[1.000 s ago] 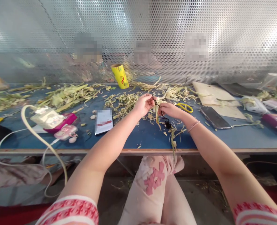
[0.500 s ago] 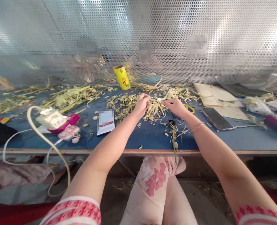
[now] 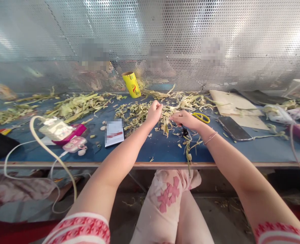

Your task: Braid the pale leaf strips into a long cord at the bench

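Note:
Over a heap of pale green dried plant strips (image 3: 133, 113) on the blue table (image 3: 150, 149), both hands are closed close together. My left hand (image 3: 155, 110) pinches something thin and dark, its fingers pressed together. My right hand (image 3: 183, 118) is closed too, a short way to the right; what its fingertips hold is too small to make out. Just below that hand lies a small black object (image 3: 185, 131), with a plant stem (image 3: 189, 156) hanging over the table edge. Yellow scissor handles (image 3: 201, 117) lie right of my right hand.
A yellow tube (image 3: 131, 84) stands behind the heap. A lit phone (image 3: 114, 132) lies left, a dark phone (image 3: 235, 128) right. Farther left are a charger (image 3: 56, 128) and white cables. Brown paper (image 3: 231, 105) lies back right, before a perforated metal panel (image 3: 150, 30).
My right hand has moved slightly left and down, closer to my left hand. More of the yellow handles shows. A cable now hangs at the far right.

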Motion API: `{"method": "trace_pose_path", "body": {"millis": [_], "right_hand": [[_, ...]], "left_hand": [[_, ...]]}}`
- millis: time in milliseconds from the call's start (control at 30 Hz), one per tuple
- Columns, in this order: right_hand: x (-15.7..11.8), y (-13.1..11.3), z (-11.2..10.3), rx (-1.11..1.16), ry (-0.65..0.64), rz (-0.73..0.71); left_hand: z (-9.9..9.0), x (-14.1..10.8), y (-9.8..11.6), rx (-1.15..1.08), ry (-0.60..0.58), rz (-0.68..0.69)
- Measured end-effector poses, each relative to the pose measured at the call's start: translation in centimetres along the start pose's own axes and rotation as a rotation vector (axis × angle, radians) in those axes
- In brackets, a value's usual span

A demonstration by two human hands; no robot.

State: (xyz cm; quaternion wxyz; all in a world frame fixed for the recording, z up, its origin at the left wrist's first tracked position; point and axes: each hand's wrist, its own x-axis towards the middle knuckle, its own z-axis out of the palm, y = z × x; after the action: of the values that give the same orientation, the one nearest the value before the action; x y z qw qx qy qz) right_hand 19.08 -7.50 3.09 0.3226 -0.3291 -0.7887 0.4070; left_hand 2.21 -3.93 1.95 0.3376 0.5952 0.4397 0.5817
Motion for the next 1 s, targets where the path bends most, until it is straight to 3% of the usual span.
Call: {"method": "trace_pose_path", "body": {"millis": [100, 233, 400, 567, 667, 800, 900, 1000], "right_hand": [[-0.2, -0.5, 0.3, 0.043, -0.107, 0.057], [-0.8, -1.2, 0.0, 0.14, -0.288, 0.123], [-1.0, -1.1, -0.7, 0.128, -0.435, 0.148], [-1.1, -1.2, -1.0, 0.133, -0.458, 0.172], [-1.0, -1.2, -0.8, 0.134, -0.348, 0.152], [-0.3, -0.5, -0.5, 0.034, 0.055, 0.109], [0.5, 0.4, -0.5, -0.267, 0.277, 0.061], [0.9, 1.3, -0.6, -0.541, 0.337, 0.038]], "left_hand": [[-0.6, 0.0, 0.2, 0.123, -0.063, 0.153], [-1.0, -0.3, 0.6, 0.258, -0.21, 0.226], [-0.7, -0.3, 0.3, 0.293, -0.253, 0.229], [-0.5, -0.3, 0.2, 0.234, -0.25, 0.176], [-0.7, -0.1, 0.1, 0.212, -0.227, 0.15], [-0.8, 0.1, -0.3, 0.26, -0.202, 0.151], [-0.6, -0.1, -0.4, 0.33, -0.298, 0.206], [-0.5, -0.4, -0.2, 0.379, -0.395, 0.263]]}}
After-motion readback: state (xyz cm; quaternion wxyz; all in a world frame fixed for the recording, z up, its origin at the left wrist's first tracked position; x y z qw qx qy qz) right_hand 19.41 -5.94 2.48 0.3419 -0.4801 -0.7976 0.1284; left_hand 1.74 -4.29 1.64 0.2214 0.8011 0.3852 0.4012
